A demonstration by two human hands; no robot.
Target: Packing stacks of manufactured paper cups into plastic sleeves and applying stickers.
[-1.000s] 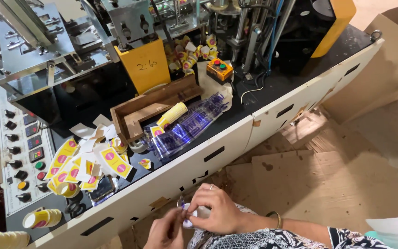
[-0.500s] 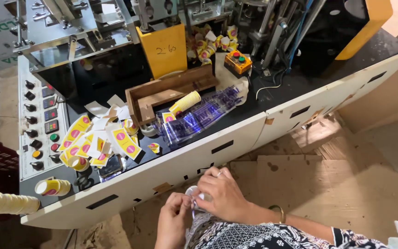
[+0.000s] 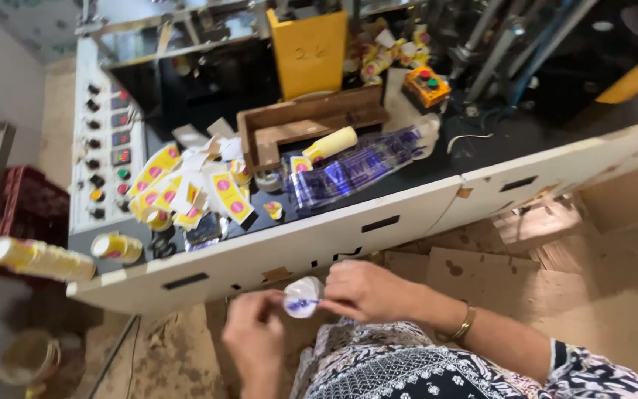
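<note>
**Small wrapped bundle held between both hands, below the worktop edge**

Lower centre of frame: left hand [image 3: 256,332] and right hand [image 3: 367,290] closed together on a small white bundle in clear printed wrap [image 3: 303,298], purple marks on the film. Left hand pinching the bundle's left end with fingertips; right hand gripping it from the right, fingers curled over. Gold bangle [image 3: 467,323] on the right wrist, patterned sleeve below.

Change against the two earlier views: hands now a little apart rather than bunched over each other, bundle showing plainly between them. Otherwise same spot, low in front of the white machine panel [image 3: 311,247]; most of the apparent shift down to head movement. Reads as handling carried on in place, bundle neither set down nor passed up.

On the worktop [image 3: 437,159], mid frame: sheets of the same clear purple-printed film [image 3: 348,171], a yellow roll [image 3: 330,142] against a wooden tray [image 3: 304,125], scattered yellow blanks with pink dots [image 3: 186,192]. Far left: a stack of paper cups [image 3: 35,257] lying on its side. Upper left: control panel with coloured buttons [image 3: 108,159]. Cardboard on the floor [image 3: 496,266], right.
</note>
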